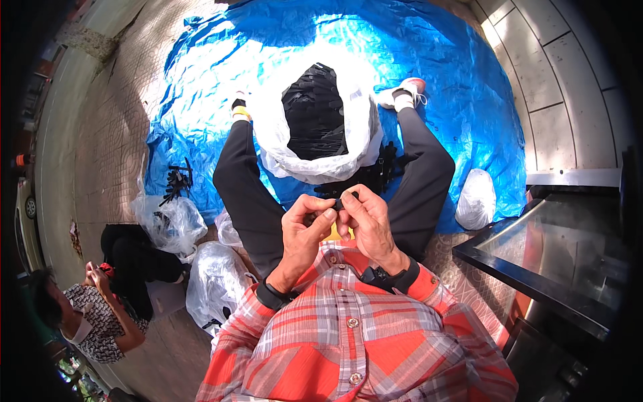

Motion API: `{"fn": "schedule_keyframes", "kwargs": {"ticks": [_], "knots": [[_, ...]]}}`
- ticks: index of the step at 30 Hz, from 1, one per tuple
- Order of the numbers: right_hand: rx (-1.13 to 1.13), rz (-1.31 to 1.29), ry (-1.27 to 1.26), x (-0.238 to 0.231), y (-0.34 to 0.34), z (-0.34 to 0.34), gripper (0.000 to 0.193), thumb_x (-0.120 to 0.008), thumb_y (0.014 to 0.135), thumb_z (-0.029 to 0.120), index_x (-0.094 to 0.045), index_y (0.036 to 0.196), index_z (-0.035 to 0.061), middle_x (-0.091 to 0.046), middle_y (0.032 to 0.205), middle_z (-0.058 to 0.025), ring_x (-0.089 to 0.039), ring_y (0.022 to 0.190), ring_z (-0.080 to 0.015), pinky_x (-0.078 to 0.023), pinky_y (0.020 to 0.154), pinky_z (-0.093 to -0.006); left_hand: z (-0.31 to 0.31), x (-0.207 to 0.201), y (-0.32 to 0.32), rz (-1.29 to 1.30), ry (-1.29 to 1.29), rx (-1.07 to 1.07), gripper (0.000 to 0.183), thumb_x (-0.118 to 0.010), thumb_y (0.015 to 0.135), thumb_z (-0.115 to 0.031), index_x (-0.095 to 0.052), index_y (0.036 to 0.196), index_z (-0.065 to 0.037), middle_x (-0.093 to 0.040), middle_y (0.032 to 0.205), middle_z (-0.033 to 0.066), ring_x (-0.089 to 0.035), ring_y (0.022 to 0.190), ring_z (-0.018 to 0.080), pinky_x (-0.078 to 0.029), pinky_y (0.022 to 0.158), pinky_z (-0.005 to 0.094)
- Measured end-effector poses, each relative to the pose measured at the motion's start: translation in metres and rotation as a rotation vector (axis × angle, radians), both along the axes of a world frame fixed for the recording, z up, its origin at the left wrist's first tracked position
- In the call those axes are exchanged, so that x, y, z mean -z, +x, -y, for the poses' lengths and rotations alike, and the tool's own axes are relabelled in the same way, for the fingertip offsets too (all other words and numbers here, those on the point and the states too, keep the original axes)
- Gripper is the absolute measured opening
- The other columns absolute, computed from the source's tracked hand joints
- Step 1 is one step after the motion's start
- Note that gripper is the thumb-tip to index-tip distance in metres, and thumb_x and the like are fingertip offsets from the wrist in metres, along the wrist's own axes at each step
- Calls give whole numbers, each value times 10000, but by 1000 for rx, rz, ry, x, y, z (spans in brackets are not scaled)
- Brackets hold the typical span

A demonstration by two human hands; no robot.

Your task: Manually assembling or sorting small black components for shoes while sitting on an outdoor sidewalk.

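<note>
In front of my chest, both hands meet over a small black piece (339, 203), too small and covered to name. My left hand (305, 231) pinches it between thumb and forefinger. My right hand (368, 224) grips its other side, the fingers curled in. Just beyond the hands, between my legs, stands a white plastic bag (268, 137), its mouth wide and full of flat black pieces (311, 114). More black pieces (382, 167) lie on the ground beside the bag, partly hidden by it and by my hands.
A blue tarp (469, 107) spreads under my feet. At left lie a black clump (177, 182) and clear bags (171, 224); a filled white bag (476, 201) stands right. A dark-framed glass panel (536, 248) juts in at right. Another person (100, 315) sits at lower left, hands together.
</note>
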State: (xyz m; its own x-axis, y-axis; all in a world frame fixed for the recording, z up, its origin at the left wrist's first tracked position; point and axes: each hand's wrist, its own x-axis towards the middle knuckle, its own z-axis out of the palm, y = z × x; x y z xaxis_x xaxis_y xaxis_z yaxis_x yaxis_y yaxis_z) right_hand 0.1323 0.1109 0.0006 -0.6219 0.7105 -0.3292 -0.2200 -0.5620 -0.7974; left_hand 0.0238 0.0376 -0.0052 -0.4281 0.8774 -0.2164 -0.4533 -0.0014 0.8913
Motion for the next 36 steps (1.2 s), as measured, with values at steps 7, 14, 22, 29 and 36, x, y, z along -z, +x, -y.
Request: {"fn": "schedule_keyframes", "kwargs": {"ticks": [7,14,22,29,36], "knots": [[-68,110,265,-2,5,-1,160,-484,922,182,-489,879,28,-507,618,-12,-493,510,-68,-393,437,-204,-2,-1,0,213,-54,12,117,-527,839,-1,-571,947,0,-491,632,-18,-373,496,22,-286,440,179],[-69,41,233,0,8,-6,171,-496,917,184,-494,870,20,-508,597,-16,-491,495,-72,-392,434,-206,-3,-15,1,-4,-132,38,184,-533,833,2,-629,990,13,-504,594,-20,-376,476,9,-275,426,172],[-39,-167,-96,-1,7,-4,182,-516,908,202,-502,890,22,-521,621,-32,-521,501,-103,-400,438,-220,-2,-15,-5,222,-100,66,141,-554,819,3,-633,936,18,-506,578,-17,-351,445,13,-248,411,176],[-48,-191,-126,-1,7,-4,169,-515,907,190,-500,883,23,-522,625,-36,-534,502,-118,-406,435,-223,-4,-22,-4,224,-133,53,124,-571,800,18,-635,907,15,-546,610,2,-356,438,12,-255,408,172],[-73,-177,-47,2,10,-4,171,-505,912,188,-501,884,19,-529,634,-31,-533,501,-111,-417,446,-216,-2,-21,-6,256,-133,94,119,-574,804,11,-636,905,7,-534,611,-13,-369,457,8,-262,414,160]]}}
